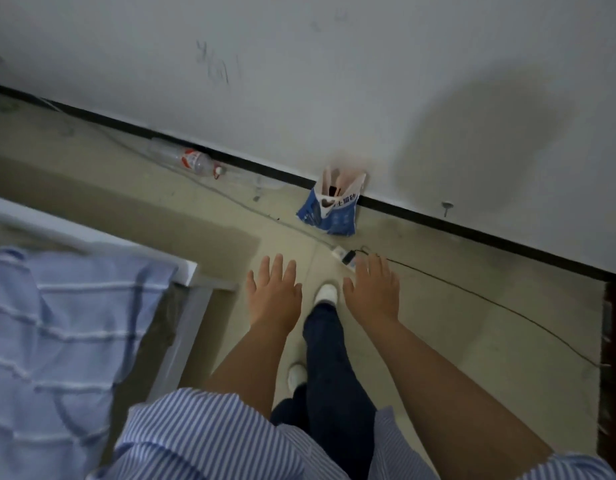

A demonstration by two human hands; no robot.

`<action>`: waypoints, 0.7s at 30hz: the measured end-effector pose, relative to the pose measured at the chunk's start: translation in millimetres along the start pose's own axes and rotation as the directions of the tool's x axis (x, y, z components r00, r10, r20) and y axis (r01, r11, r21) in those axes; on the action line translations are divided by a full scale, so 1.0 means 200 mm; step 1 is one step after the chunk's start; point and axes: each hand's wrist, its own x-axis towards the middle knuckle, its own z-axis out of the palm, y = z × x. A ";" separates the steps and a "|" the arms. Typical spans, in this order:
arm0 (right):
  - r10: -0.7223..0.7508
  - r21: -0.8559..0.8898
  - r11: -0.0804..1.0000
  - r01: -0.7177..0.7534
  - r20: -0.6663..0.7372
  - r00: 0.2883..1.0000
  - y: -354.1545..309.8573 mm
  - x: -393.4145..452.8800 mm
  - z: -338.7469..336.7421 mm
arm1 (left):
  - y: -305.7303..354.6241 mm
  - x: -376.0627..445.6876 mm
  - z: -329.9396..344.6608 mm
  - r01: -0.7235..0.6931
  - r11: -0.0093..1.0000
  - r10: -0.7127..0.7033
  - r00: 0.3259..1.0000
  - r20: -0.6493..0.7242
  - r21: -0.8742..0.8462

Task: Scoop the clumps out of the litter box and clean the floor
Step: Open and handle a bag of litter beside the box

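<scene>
Both the bare left hand [274, 292] and right hand [372, 289] hung empty with fingers spread at frame centre, likely reaching ahead toward the torn blue-and-white litter bag [329, 211] propped against the black skirting, while no litter box was visible

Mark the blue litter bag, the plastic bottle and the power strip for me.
blue litter bag [331, 216], head view, on its printed front.
plastic bottle [192, 161], head view, on its red label.
power strip [341, 254], head view, on its white body.
</scene>
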 end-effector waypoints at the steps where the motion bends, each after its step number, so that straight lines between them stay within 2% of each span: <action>1: 0.012 -0.007 1.000 -0.012 0.012 1.000 0.00 0.10 -0.01 | 0.00 0.10 -0.03 -0.002 1.000 0.002 1.000 0.012 0.014; 5: 0.039 0.016 0.999 -0.040 0.024 0.999 -0.01 0.57 -0.02 | 0.02 0.56 -0.13 0.003 0.999 -0.005 0.999 0.054 0.036; 6: 0.070 0.025 0.997 -0.071 0.070 0.995 0.00 0.68 -0.02 | 0.03 0.68 -0.14 -0.004 0.999 0.002 0.998 0.062 0.038; 9: 0.063 -0.037 0.998 -0.060 0.085 0.994 0.00 0.98 0.02 | 0.06 1.00 -0.14 -0.021 1.000 0.019 0.997 0.075 0.018; 14: 0.071 -0.055 0.997 -0.062 0.167 0.983 -0.02 1.37 0.20 | 0.07 1.44 0.02 -0.069 0.997 0.065 0.987 0.149 0.023; 17: 0.062 -0.067 0.996 -0.053 0.140 0.988 0.03 1.58 0.34 | 0.08 1.68 0.16 -0.135 0.989 0.122 0.974 0.190 0.053; 21: 0.049 -0.259 0.966 -0.024 0.088 0.995 0.15 1.86 0.46 | 0.10 1.97 0.30 -0.243 0.960 0.214 0.957 0.194 0.138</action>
